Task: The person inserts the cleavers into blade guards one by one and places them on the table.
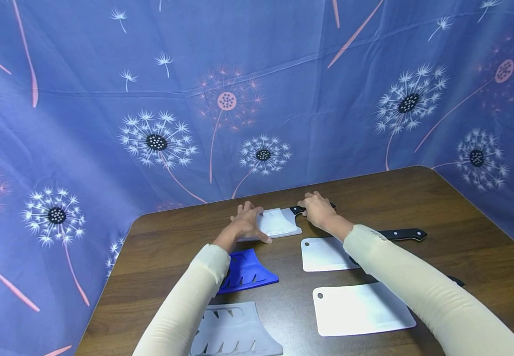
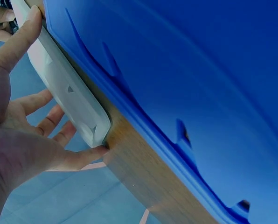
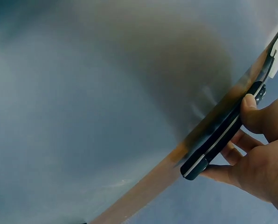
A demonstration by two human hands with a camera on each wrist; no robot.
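Observation:
Near the table's far edge lies a white blade sheath [image 1: 279, 222] with slots in its side. My left hand [image 1: 247, 221] grips its left end, thumb on the near edge and fingers along the far edge. From the sheath's right end sticks out the black riveted handle of a cleaver [image 3: 218, 140]; its blade lies mostly out of sight at the sheath. My right hand [image 1: 319, 210] holds that handle, the thumb on the near side and fingers on the far side. A blue slotted sheath [image 2: 185, 84] fills much of the left wrist view, nearer to me.
On the left front lies a pale grey sheath [image 1: 239, 329]. A cleaver [image 1: 328, 254] and a larger cleaver [image 1: 359, 311] lie on the right, partly under my right sleeve. The wooden table [image 1: 172, 277] ends at a patterned blue cloth [image 1: 310, 123] behind.

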